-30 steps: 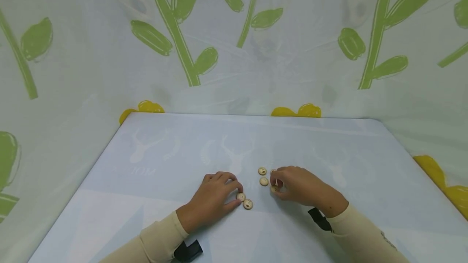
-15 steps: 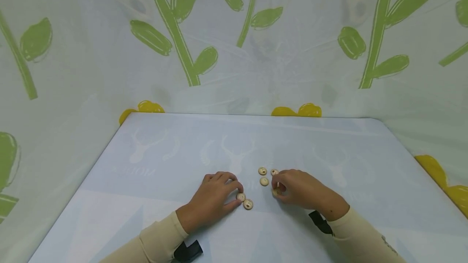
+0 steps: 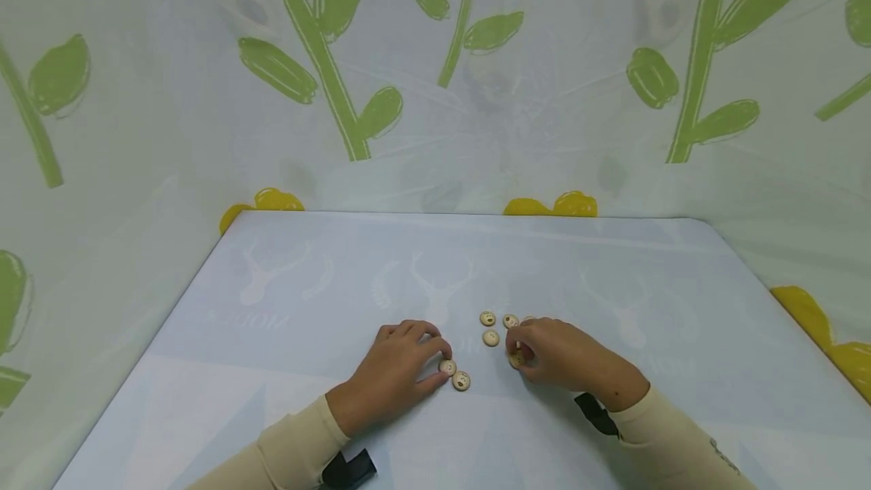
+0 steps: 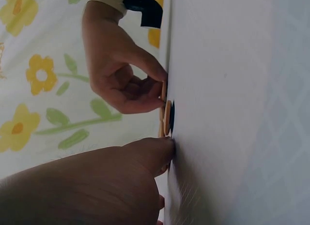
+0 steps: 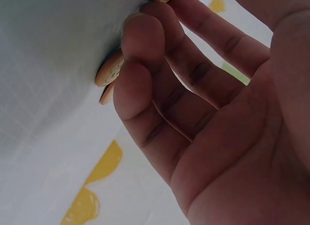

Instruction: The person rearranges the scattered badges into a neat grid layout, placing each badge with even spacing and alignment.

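Note:
My left hand (image 3: 391, 369) rests on the table, thumb and index finger at either side of a round wooden button (image 3: 447, 367). A second button (image 3: 461, 381) lies right beside it, just past the thumb tip. To the right, my right hand (image 3: 568, 358) pinches another wooden button (image 3: 516, 359) between curled thumb and fingers, low at the tabletop. Behind that hand's fingertips lie several more buttons (image 3: 491, 338), one partly covered by the knuckles. In the left wrist view, the pinching right hand (image 4: 123, 70) faces the left hand (image 4: 106, 181), with a button (image 4: 168, 117) edge-on between them.
A pale table (image 3: 327, 286) with faint deer prints spreads around both hands. A white cloth (image 3: 544, 119) with green leaves and yellow flowers hangs behind and beside it. Dark straps (image 3: 350, 469) sit at both wrists.
My right hand has shifted slightly toward me and to the right with its button, uncovering buttons at its fingertips and behind its knuckles. My left hand stays in place.

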Demonstrator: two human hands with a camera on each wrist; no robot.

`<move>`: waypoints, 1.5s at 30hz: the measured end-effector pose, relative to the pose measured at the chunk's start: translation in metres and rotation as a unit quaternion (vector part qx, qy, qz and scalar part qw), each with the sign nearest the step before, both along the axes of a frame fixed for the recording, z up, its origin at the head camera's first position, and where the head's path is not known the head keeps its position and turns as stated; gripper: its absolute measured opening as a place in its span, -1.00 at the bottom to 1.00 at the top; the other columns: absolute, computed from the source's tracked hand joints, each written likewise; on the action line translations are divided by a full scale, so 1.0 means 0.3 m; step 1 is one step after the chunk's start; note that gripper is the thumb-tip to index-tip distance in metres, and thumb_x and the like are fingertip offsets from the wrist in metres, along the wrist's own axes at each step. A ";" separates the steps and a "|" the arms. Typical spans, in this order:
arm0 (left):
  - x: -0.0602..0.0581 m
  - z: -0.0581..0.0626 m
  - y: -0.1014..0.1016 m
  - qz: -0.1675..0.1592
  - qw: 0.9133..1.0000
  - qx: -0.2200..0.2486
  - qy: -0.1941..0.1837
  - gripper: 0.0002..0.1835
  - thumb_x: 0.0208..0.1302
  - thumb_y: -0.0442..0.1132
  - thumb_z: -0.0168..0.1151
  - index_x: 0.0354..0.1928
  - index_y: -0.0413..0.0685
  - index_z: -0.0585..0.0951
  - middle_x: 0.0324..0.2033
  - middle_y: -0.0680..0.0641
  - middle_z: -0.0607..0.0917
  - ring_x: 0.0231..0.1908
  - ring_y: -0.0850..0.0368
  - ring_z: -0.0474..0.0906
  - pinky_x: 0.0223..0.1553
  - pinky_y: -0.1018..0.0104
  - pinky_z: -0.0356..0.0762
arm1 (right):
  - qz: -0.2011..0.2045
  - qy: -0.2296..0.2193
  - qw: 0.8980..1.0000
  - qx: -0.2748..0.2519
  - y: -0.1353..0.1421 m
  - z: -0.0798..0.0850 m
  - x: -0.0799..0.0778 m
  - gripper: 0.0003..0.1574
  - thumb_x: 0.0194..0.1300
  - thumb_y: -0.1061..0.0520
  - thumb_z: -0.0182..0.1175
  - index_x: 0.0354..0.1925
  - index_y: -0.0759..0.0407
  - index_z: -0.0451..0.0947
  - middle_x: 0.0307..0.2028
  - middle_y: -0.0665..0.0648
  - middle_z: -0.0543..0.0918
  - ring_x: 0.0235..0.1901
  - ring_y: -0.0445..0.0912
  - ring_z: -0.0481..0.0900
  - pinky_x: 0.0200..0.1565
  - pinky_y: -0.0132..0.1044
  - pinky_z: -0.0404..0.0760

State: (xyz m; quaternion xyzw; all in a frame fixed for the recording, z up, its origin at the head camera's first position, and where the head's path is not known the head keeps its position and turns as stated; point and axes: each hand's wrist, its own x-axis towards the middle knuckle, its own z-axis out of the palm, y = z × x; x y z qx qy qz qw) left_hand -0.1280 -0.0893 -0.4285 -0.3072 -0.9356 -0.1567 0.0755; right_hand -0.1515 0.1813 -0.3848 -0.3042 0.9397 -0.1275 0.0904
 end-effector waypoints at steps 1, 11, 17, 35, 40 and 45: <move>0.001 0.000 0.000 0.000 1.000 0.000 0.000 -0.81 0.31 0.11 0.31 -0.12 0.30 0.65 0.03 0.09 0.63 0.18 0.08 0.51 0.08 0.01 0.42 | -0.001 0.001 1.000 0.001 -0.001 -0.001 0.000 -0.79 0.14 0.21 0.43 -0.36 -0.04 0.58 -0.50 -0.16 0.44 -0.46 -0.29 0.35 -0.38 -0.39 0.39; 0.005 -0.002 0.003 -0.002 1.000 0.001 -0.010 -0.82 0.31 0.11 0.31 -0.12 0.31 0.64 0.03 0.09 0.62 0.18 0.08 0.50 0.08 -0.01 0.42 | -0.014 -0.004 1.000 0.014 -0.003 -0.005 0.007 -0.79 0.13 0.20 0.44 -0.35 -0.04 0.60 -0.49 -0.17 0.46 -0.45 -0.29 0.36 -0.36 -0.39 0.42; 0.005 -0.011 0.002 -0.001 1.000 0.003 -0.003 -0.82 0.31 0.10 0.31 -0.12 0.32 0.64 0.03 0.09 0.62 0.18 0.09 0.50 0.08 0.01 0.41 | -0.010 0.002 1.000 0.008 -0.009 0.004 0.018 -0.80 0.17 0.20 0.42 -0.23 0.00 0.64 -0.44 -0.15 0.53 -0.44 -0.30 0.39 -0.35 -0.39 0.47; -0.001 -0.007 -0.004 0.001 1.000 0.001 0.000 -0.83 0.32 0.10 0.30 -0.13 0.32 0.64 0.03 0.09 0.62 0.18 0.07 0.50 0.09 0.00 0.42 | 0.039 0.091 0.995 0.003 -0.095 0.031 0.069 -0.73 0.19 0.07 0.44 -0.11 -0.02 0.70 -0.20 -0.06 0.68 -0.38 -0.30 0.48 -0.28 -0.36 0.54; -0.001 -0.001 -0.004 0.002 1.000 0.002 0.000 -0.83 0.31 0.09 0.31 -0.13 0.30 0.64 0.03 0.09 0.62 0.18 0.07 0.50 0.10 0.00 0.42 | 0.074 0.109 0.991 -0.012 -0.110 0.033 0.080 -0.70 0.18 0.12 0.44 -0.08 0.01 0.72 -0.21 -0.06 0.67 -0.30 -0.26 0.61 -0.26 -0.38 0.60; -0.001 -0.002 -0.005 0.002 1.000 0.002 0.000 -0.82 0.32 0.09 0.31 -0.12 0.30 0.64 0.03 0.09 0.62 0.18 0.08 0.50 0.09 0.01 0.42 | 0.085 0.085 0.993 -0.018 -0.125 0.029 0.088 -0.68 0.19 0.14 0.43 -0.05 0.02 0.73 -0.22 -0.06 0.66 -0.31 -0.30 0.59 -0.28 -0.45 0.60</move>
